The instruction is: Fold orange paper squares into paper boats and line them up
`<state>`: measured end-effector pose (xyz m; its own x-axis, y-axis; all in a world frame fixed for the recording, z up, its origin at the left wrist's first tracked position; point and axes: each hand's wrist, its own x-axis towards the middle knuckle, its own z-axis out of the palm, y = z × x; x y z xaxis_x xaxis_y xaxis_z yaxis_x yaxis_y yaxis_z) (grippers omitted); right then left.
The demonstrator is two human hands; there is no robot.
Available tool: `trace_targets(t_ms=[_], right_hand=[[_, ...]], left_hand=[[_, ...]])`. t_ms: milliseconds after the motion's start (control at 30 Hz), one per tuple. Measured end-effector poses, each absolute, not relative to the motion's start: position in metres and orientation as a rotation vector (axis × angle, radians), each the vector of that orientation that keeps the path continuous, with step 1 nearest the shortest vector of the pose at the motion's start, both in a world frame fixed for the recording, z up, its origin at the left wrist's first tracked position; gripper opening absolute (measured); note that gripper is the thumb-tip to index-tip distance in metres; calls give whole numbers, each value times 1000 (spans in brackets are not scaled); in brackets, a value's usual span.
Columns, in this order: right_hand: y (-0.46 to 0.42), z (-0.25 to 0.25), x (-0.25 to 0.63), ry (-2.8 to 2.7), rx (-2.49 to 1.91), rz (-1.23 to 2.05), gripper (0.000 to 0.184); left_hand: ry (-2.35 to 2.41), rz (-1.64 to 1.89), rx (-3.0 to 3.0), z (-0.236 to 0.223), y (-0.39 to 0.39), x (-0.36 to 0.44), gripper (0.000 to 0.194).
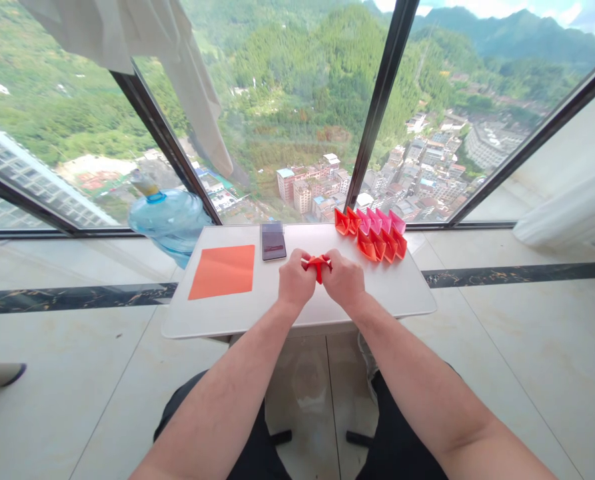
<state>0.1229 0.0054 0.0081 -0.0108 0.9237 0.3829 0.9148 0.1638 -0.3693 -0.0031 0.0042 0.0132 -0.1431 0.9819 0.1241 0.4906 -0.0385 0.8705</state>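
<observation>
A small folded piece of red-orange paper (319, 269) is held between my two hands over the middle of the white table. My left hand (296, 277) grips its left side, fingers closed round the edge. On the other side, my right hand (344, 276) pinches it in the same way. Part of the paper is hidden behind my fingers. Flat on the table to the left lies a stack or sheet of orange paper (223, 272). Beyond my right hand stand several folded paper pieces, orange ones (382, 247) in front and pink ones (381, 221) behind.
The white table (217, 319) stands against a large window. A phone (274, 241) lies near its far edge, left of my hands. A blue water jug (170, 220) is on the floor behind the table's left end. A pale curtain (177, 60) hangs above.
</observation>
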Motion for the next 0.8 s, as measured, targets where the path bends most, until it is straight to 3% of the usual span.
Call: trace_targets(t_ms=[167, 367, 600, 733, 800], right_hand=[[3, 11, 125, -1873, -1651, 116, 17], [4, 15, 134, -1775, -1405, 177, 21], [6, 11, 134, -1703, -1179, 87, 18], [4, 12, 132, -1623, -1113, 367, 26], [7, 14, 133, -1504, -1106, 593, 32]], left_hand=[[1596, 1212, 1486, 14, 3, -4, 9], [1255, 1315, 1350, 16, 3, -5, 33], [1209, 1454, 1360, 10, 4, -3, 35], [1288, 1459, 1303, 13, 7, -6, 42], [1322, 1471, 1230, 15, 10, -9, 35]])
